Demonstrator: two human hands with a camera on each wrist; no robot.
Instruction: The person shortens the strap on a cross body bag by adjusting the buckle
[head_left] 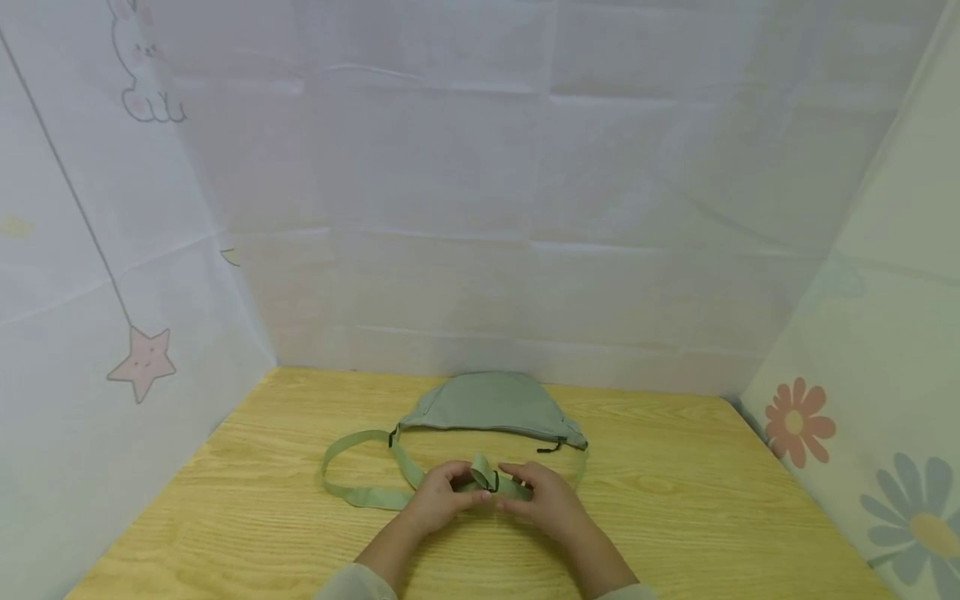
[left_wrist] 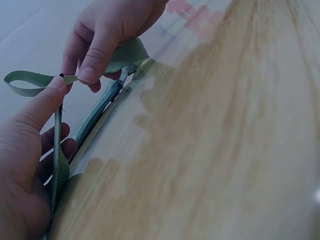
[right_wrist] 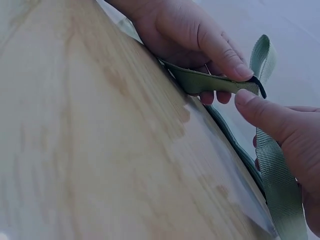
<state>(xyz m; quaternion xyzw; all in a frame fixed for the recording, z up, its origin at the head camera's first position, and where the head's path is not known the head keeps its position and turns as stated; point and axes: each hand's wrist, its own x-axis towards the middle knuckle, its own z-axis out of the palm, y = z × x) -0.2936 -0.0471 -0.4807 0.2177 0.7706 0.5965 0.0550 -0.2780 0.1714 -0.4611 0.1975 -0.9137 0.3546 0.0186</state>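
Note:
A grey-green waist bag (head_left: 487,402) lies on the table, and its light green webbing strap (head_left: 360,442) runs forward to both hands. My left hand (head_left: 437,500) grips the strap beside a small black slider buckle (head_left: 493,482), the thumb tip right at the buckle in the left wrist view. My right hand (head_left: 553,504) pinches the strap on the buckle's other side, thumb against the webbing (right_wrist: 282,185). A short loop of strap (left_wrist: 27,80) stands up out of the buckle between the hands. The fingers behind the webbing are partly hidden.
The wood-grain table (head_left: 675,500) carries the bag toward its far edge. Another black adjuster (head_left: 392,438) sits on the strap near the bag's left end, and a dark zipper pull (head_left: 549,449) hangs at the right. Printed cloth walls (head_left: 450,208) stand behind and at both sides.

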